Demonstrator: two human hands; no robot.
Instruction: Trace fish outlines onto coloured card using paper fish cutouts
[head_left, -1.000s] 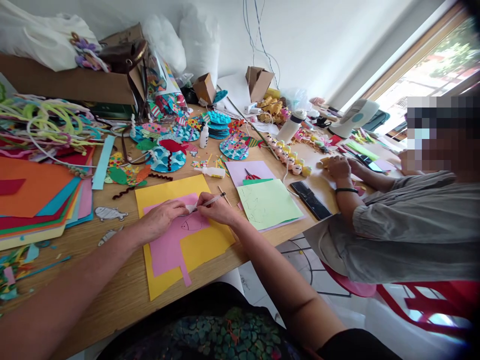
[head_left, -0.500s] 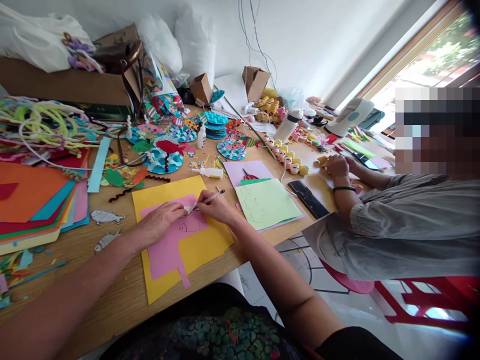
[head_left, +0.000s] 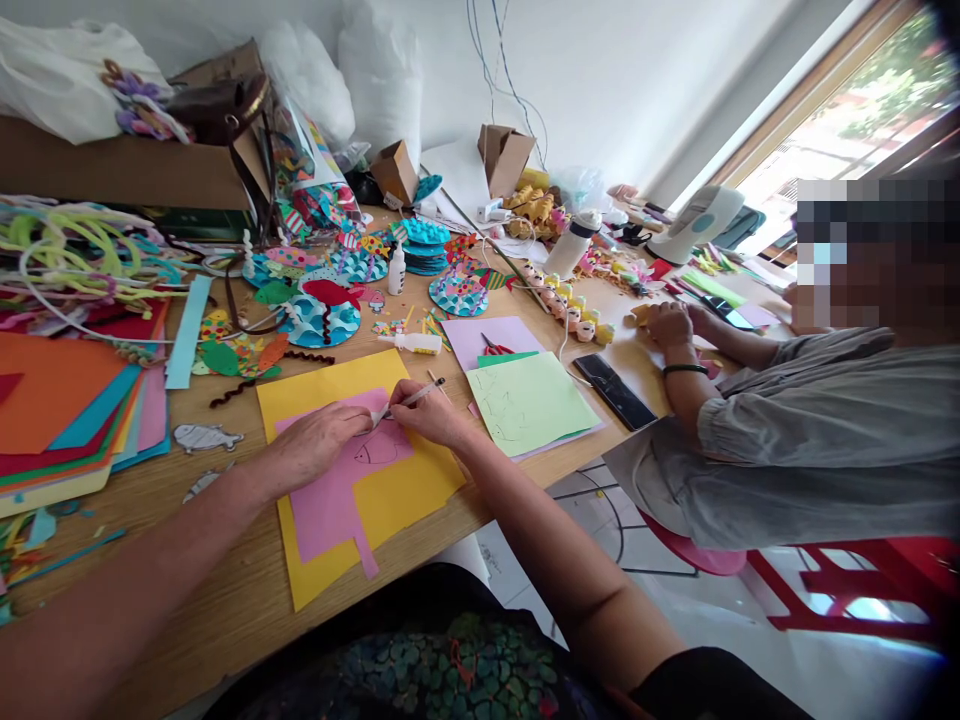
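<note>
My right hand (head_left: 421, 408) is closed around a pen (head_left: 426, 391), its tip down by a small white paper cutout (head_left: 380, 411). My left hand (head_left: 328, 440) presses that cutout with closed fingers onto a pink sheet (head_left: 322, 520). Just below my fingertips, a fish outline (head_left: 376, 452) is drawn on the pink sheet. Under it all lies a larger yellow sheet (head_left: 420, 495). Two grey-white paper fish lie left of my left wrist, one whole fish (head_left: 208, 438) and one partly behind my forearm.
To the right are a pale green sheet (head_left: 529, 400), red-handled scissors (head_left: 496, 345) and a black phone (head_left: 613, 390). Glue bottles (head_left: 416, 343) and blue fish decorations (head_left: 322, 318) stand beyond. Coloured paper (head_left: 67, 390) is stacked left. A co-worker's hands (head_left: 667, 325) rest at the right.
The view has shifted slightly, and the scene sits a little further left. Both my hands stay at the white cutout, with the pen only slightly moved.
</note>
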